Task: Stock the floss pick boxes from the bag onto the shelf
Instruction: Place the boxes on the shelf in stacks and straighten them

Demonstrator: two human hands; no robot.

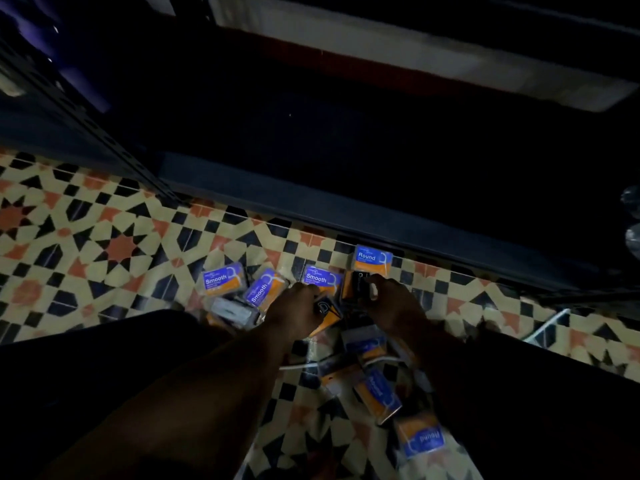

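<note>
1. Here, the floss pick boxes (263, 289) lay scattered on the patterned tile floor (104, 237), just in front of the bottom shelf (311, 206), whose inside was too dark to make out
2. Two blue-and-orange boxes marked "Smooth" sat to the left of the hands, and a third lay just beyond the left fingers
3. The "Round" box (372, 263) stood nearest the shelf edge
4. The left hand (298, 303) had its grip curled round an orange-sided box (327, 315) at the middle of the pile
5. The right hand (391, 299) had its grip closed over a dark box (360, 285), just beside the "Round" box
6. More boxes lay nearer the person, between the dark-clothed knees (104, 358), on crinkled clear plastic (464, 455); whether that was the bag I could not tell
7. A thin white cord (298, 367) crossed the floor under the left forearm
</note>
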